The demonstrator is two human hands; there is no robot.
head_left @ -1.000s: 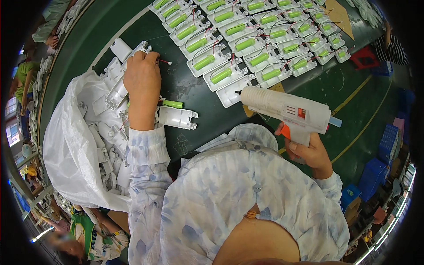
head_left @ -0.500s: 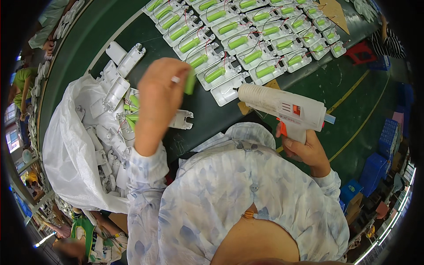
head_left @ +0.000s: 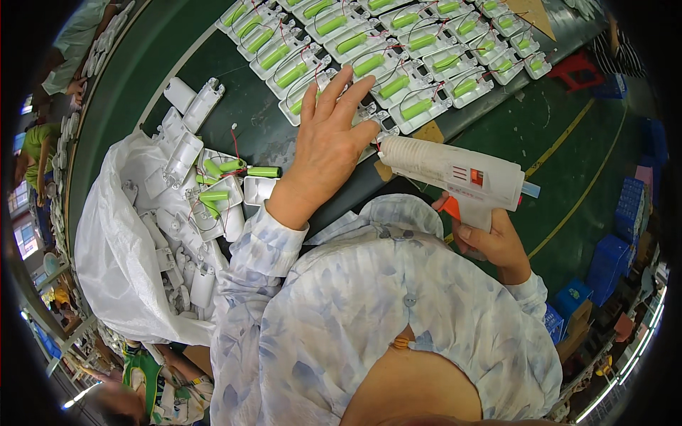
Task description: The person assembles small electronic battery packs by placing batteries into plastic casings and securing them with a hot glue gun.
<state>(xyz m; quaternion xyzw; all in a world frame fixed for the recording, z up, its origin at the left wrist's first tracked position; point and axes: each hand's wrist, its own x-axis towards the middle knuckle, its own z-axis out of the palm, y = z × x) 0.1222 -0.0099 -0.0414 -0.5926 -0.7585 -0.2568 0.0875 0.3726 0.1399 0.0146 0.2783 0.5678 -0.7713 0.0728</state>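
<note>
My left hand lies palm down with its fingers spread over the nearest white plastic housings, partly covering them. Nothing shows in its grasp. The housings stand in rows, each with a green battery and thin red and black wires. In my right hand is a white hot glue gun, its nozzle pointing left at the near edge of the rows. An orange trigger sits under my fingers, and a glue stick pokes out of the back. Left of my left hand, a loose green battery lies by several others.
A white plastic bag full of loose white housings stands at the left. The dark work surface runs under the rows. Cardboard pieces lie under their near edge. Blue boxes stand on the floor at right; other people work at left.
My left hand, which held a green battery near the bag, has moved right and away onto the nearest housings, without the battery showing. The glue gun has stayed nearly still.
</note>
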